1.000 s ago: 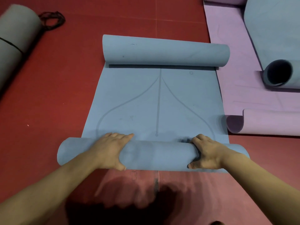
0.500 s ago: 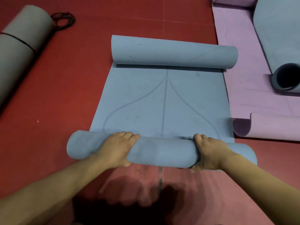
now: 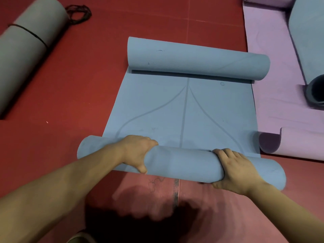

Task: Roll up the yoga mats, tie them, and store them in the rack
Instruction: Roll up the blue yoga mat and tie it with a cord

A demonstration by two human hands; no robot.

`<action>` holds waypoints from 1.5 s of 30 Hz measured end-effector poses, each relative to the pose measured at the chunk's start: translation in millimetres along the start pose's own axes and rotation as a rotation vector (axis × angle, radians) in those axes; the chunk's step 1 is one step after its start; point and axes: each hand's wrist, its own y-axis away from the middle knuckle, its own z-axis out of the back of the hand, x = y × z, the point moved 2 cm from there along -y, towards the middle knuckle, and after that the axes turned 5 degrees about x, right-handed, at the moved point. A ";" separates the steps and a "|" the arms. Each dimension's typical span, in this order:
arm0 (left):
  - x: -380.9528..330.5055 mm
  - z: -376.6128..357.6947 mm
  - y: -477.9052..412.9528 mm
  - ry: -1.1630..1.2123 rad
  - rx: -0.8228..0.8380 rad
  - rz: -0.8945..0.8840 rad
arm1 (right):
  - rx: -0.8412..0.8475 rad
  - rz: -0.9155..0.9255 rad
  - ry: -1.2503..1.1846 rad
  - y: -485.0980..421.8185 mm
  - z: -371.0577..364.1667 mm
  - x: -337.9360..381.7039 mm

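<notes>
Near roll (image 3: 180,162) of blue yoga mat (image 3: 184,111) advanced, fatter | left hand (image 3: 138,151), right hand (image 3: 235,171) both clasp it | likely soft, springy, light foam; grip either side of centre

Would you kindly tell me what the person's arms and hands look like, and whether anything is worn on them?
The left forearm and the right forearm are bare to the picture's edge, with no sleeve showing. The left hand and the right hand are ungloved; no ring, watch or bracelet shows.
</notes>
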 end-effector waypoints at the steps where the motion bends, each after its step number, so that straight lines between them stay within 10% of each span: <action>1: -1.6 -1.7 1.4 -0.008 -0.018 0.009 | 0.006 -0.002 -0.004 -1.1 1.5 -0.6; 10: -18.3 -51.6 18.5 -0.257 -0.422 0.092 | 0.083 -0.022 -0.016 -15.2 6.3 -6.8; 26: -1.1 0.3 0.9 0.003 0.075 0.011 | 0.042 0.038 -0.119 -8.6 -0.9 -10.4; 36: -37.3 -38.7 19.3 -0.230 -0.372 0.100 | 0.047 -0.017 -0.128 -14.5 7.1 -9.0; 45: -20.6 -12.5 6.7 -0.221 -0.298 0.031 | -0.009 -0.013 -0.026 -13.5 1.8 -7.4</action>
